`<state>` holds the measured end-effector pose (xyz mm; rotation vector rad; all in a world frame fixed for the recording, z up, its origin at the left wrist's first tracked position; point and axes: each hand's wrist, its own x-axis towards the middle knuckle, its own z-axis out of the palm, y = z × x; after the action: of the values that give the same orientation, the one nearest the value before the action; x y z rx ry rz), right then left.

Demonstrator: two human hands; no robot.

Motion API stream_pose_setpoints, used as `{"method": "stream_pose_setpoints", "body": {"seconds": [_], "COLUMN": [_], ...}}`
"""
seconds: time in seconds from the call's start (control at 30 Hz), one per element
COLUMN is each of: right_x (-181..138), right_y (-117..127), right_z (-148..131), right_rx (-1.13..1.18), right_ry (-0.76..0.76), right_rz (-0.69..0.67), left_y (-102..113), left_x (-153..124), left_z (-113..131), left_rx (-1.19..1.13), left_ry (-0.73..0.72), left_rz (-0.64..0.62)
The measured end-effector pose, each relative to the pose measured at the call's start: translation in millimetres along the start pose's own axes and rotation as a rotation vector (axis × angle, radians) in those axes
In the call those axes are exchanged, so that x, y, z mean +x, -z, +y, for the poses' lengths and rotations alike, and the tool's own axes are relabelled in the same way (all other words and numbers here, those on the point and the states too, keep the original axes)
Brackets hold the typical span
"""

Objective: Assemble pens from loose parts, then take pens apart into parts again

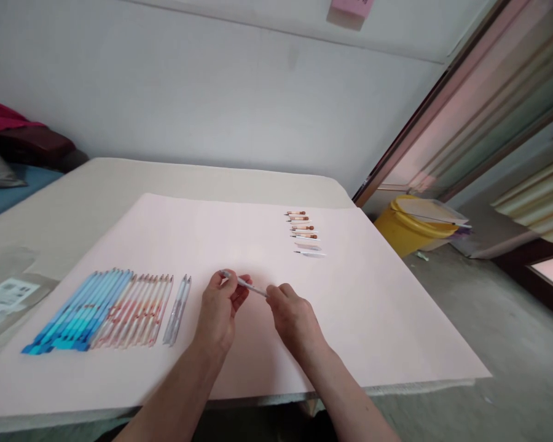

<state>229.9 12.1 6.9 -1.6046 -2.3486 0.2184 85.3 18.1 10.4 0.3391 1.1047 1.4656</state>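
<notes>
A slim pale pen (251,286) spans the gap between my two hands above the table. My left hand (222,301) is closed on its tip end, thumb and fingers around the barrel. The other end sits in the curled fingers of my right hand (292,310). Left of my hands lie two clear grey pens (177,310) side by side. Beyond them is a row of several white and reddish-brown pens (136,310), then several blue pens (80,313). Farther off on the right lie several small pen parts with brown ends (303,228) and slim white pieces (310,253).
A pale pink sheet (364,325) covers much of the table (120,175). Clear plastic packaging (9,294) with a label lies at the left edge. A yellow bin (396,227) stands on the floor at the right. A white wall (203,92) rises behind the table.
</notes>
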Motion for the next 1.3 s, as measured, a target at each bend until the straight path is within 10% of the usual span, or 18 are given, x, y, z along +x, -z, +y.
{"method": "stream_pose_setpoints", "body": {"seconds": [0.33,0.7,1.3], "right_x": [5,-2,2], "right_y": [1,-1,1], "right_z": [4,-11,-15], "right_rx": [0.620,0.379,0.963], "right_ry": [-0.156,-0.074,-0.314], "right_rz": [-0.068,0.103,-0.111], "left_y": [0,-3,1], "left_x": [-2,0,6], "left_z": [7,13,16], "left_rx": [0.026,0.069,0.099], "left_ry": [-0.017,-0.096,-0.193], "left_rz": [-0.143,-0.070,-0.037]}}
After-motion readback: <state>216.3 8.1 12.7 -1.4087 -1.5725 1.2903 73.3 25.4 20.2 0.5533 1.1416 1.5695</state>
